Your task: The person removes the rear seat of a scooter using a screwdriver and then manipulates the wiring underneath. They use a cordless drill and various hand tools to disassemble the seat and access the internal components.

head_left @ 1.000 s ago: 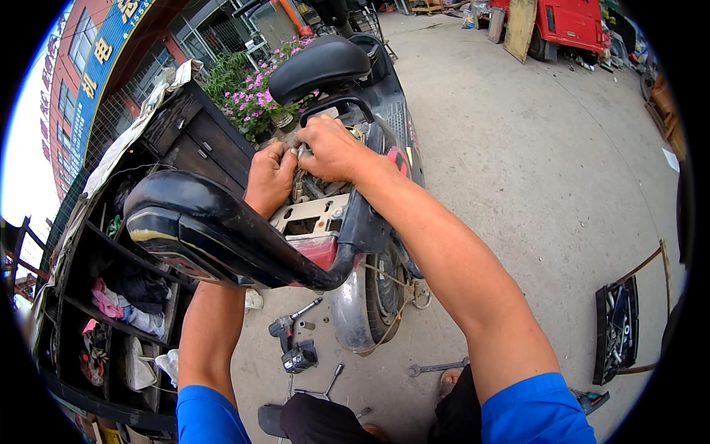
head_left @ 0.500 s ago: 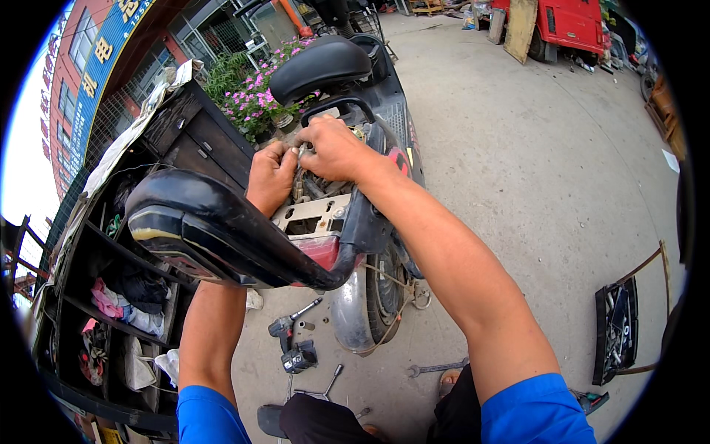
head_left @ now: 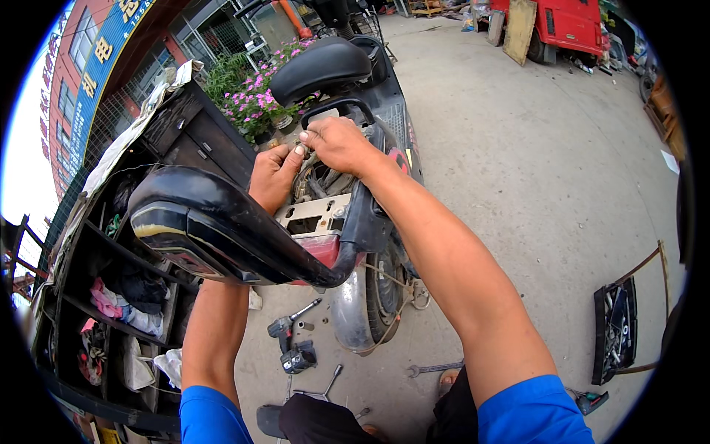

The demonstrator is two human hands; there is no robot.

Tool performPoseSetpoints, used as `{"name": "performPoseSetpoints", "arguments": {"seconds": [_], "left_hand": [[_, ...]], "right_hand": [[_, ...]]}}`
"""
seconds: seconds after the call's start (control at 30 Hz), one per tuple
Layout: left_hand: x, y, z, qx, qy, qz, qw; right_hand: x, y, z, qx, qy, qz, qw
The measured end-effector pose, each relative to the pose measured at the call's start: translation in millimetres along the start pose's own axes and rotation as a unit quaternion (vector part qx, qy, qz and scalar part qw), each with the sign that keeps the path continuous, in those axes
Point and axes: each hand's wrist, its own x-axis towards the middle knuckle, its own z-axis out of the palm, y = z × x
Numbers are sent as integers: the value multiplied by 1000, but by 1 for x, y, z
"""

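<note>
Both my hands are over the opened rear body of an electric scooter (head_left: 403, 122), thumbs and fingertips close together. My left hand (head_left: 274, 176) is pinched closed at the left edge of the opening. Just right of it, my right hand (head_left: 339, 145) is closed with its thumb toward the left one. Whatever small thing they grip is too hidden to make out. Below the fingers lie dusty wires (head_left: 319, 181), and nearer is a pale slotted metal bracket (head_left: 319, 213). The black padded backrest (head_left: 214, 222) crosses above my left forearm.
The scooter's black seat (head_left: 322, 68) stands beyond my hands, its rear wheel (head_left: 381, 296) nearer. On the concrete lie a cordless power wrench (head_left: 285, 333), a spanner (head_left: 436, 368) and a three-armed socket wrench (head_left: 325, 388). A dark shelf unit (head_left: 111, 248) is left; a toolbox (head_left: 615, 329) is right.
My right hand has shifted slightly, its thumb now showing above the left thumb. More of the wires below is uncovered. The scooter stays in place.
</note>
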Motion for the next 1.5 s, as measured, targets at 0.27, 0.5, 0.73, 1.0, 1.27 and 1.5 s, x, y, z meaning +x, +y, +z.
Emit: {"name": "performPoseSetpoints", "arguments": {"seconds": [0.27, 0.5, 0.73, 1.0, 1.27, 1.5], "left_hand": [[-1, 3, -1, 10, -10, -19, 1000], [-1, 10, 2, 31, -3, -5, 1000], [2, 0, -9, -226, -85, -148, 959], [-9, 12, -1, -19, -7, -41, 999], [-3, 2, 2, -88, -20, -54, 994], [-4, 6, 6, -143, -31, -61, 987]], "right_hand": [[0, 4, 1, -1, 17, -3, 1000], [1, 4, -1, 11, 20, 36, 999], [-2, 1, -6, 57, 28, -15, 998], [1, 10, -14, 87, 109, 174, 975], [0, 14, -5, 50, 132, 35, 989], [-6, 5, -12, 145, 100, 54, 983]]}}
